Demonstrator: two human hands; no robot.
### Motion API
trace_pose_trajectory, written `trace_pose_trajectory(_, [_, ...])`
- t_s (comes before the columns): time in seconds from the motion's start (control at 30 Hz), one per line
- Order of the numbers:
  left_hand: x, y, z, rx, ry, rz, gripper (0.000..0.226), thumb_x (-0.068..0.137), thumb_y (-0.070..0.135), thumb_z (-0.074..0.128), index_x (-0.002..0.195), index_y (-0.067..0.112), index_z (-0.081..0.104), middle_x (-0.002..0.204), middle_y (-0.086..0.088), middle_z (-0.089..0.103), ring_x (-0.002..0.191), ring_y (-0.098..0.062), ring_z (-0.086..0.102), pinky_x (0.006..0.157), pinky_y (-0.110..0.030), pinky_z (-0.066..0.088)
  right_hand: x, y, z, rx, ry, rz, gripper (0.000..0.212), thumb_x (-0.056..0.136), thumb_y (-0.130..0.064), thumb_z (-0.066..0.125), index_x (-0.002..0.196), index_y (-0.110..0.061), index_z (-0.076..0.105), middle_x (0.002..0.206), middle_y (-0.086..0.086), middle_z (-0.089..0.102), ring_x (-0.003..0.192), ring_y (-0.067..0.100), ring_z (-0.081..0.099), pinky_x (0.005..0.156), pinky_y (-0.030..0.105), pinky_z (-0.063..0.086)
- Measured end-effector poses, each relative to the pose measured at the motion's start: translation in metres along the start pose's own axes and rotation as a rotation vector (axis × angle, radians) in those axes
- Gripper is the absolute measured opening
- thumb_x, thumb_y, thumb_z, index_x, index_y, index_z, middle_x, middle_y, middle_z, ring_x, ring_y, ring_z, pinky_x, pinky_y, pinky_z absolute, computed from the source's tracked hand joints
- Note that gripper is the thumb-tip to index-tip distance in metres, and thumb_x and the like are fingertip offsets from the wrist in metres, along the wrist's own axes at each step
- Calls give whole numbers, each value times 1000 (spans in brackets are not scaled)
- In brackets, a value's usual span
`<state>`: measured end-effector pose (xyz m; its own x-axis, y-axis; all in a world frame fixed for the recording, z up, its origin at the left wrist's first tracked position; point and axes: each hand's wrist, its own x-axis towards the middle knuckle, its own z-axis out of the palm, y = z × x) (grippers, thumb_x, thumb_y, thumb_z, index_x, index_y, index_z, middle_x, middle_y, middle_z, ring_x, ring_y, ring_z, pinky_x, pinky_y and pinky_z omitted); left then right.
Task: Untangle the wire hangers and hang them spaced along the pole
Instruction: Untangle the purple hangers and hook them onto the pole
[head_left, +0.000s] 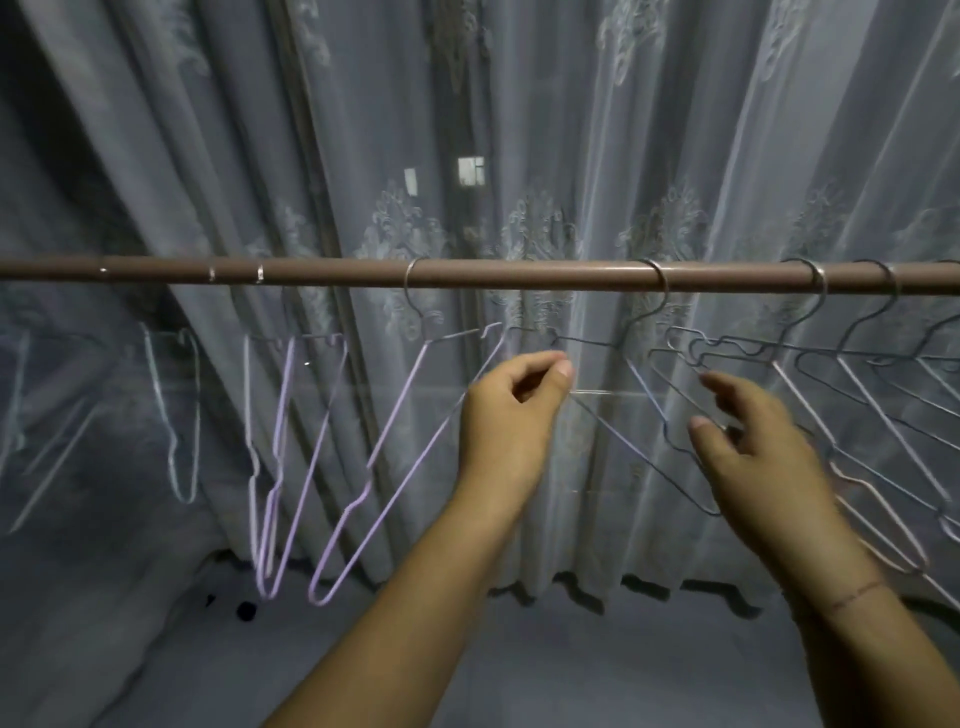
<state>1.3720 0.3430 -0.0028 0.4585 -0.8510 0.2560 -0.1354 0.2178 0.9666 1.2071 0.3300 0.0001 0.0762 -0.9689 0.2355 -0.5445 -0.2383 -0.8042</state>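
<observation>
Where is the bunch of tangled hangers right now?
In the head view, the tangled hangers hang from the pole at its right end, just above the right hand.

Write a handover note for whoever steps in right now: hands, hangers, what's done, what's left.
Left hand: thumb and finger pinched on a thin wire of a hanger below the pole.
Right hand: open, fingers spread, reaching into the dark hangers; it grips nothing.
Done: the lilac hangers and pale hangers hang spaced along the left and middle of the pole.
Left: the bunch at right is still interlocked, their hooks closer together on the pole and their wires crossing. Free them one at a time and slide them apart. The pole's right end runs out of view.
</observation>
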Motion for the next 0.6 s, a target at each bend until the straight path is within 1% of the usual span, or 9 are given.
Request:
trace_pose_trajectory(0.07, [-7, 6, -25, 29, 74, 54, 19, 87, 22, 62, 104, 21, 70, 95, 14, 71, 93, 3, 65, 82, -9, 49, -8, -15, 9, 39, 25, -85, 46, 91, -18, 47, 136, -25, 38, 142, -3, 38, 124, 18, 44, 107, 44, 37])
trace_pose_trajectory(0.1, [-10, 9, -37, 38, 116, 74, 18, 87, 21, 62, 104, 21, 70, 95, 14, 70, 93, 4, 64, 81, -8, 49, -13, -24, 15, 84, 9, -127, 45, 91, -17, 47, 135, -24, 40, 139, -5, 40, 126, 14, 41, 108, 42, 36])
trace_pose_trajectory(0.17, [-12, 13, -64, 42, 211, 98, 17, 87, 20, 62, 102, 23, 70, 92, 15, 70, 91, 5, 65, 78, -6, 49, -23, -43, 31, 161, -42, -220, 42, 90, -14, 48, 130, -25, 44, 131, -11, 43, 119, 6, 43, 106, 33, 36])
trace_pose_trajectory(0.27, [-9, 17, -103, 47, 349, 121, 19, 88, 19, 61, 105, 22, 69, 94, 16, 69, 89, 10, 63, 73, -2, 47, -37, -71, 61, 299, -160, -282, 37, 88, -7, 51, 120, -26, 50, 123, -8, 53, 109, -3, 52, 100, 21, 41])
trace_pose_trajectory(0.3, [-6, 17, -116, 46, 392, 123, 20, 88, 19, 60, 107, 21, 68, 96, 16, 68, 89, 10, 63, 73, -1, 46, -41, -80, 72, 360, -231, -269, 36, 88, -6, 51, 118, -26, 52, 121, -8, 56, 109, -4, 54, 99, 19, 43])
trace_pose_trajectory(0.37, [0, 16, -140, 58, 449, 121, 25, 90, 19, 58, 113, 19, 66, 103, 13, 67, 92, 7, 61, 73, 2, 45, -49, -97, 98, 467, -364, -236, 35, 89, -4, 51, 118, -23, 55, 118, -7, 61, 110, -2, 57, 98, 20, 45])
trace_pose_trajectory(0.47, [13, 11, -166, 81, 431, 63, 32, 93, 20, 53, 124, 19, 59, 120, 7, 62, 100, 4, 57, 74, 0, 43, -58, -123, 142, 565, -459, -188, 34, 89, -4, 51, 116, -24, 56, 117, -7, 63, 111, 0, 57, 99, 22, 45])
trace_pose_trajectory(0.53, [23, 7, -178, 81, 365, -5, 37, 95, 16, 48, 131, 19, 53, 133, 3, 56, 115, -3, 52, 83, -4, 37, -61, -138, 175, 570, -442, -142, 38, 89, -5, 51, 122, -24, 53, 125, -5, 59, 117, 2, 53, 105, 26, 41])
trace_pose_trajectory(0.6, [30, 3, -188, 54, 266, -69, 42, 96, 11, 43, 137, 18, 45, 143, 1, 46, 128, -8, 44, 98, -14, 34, -61, -149, 207, 531, -390, -90, 44, 88, -10, 53, 129, -24, 47, 135, -3, 52, 124, 5, 47, 110, 33, 37])
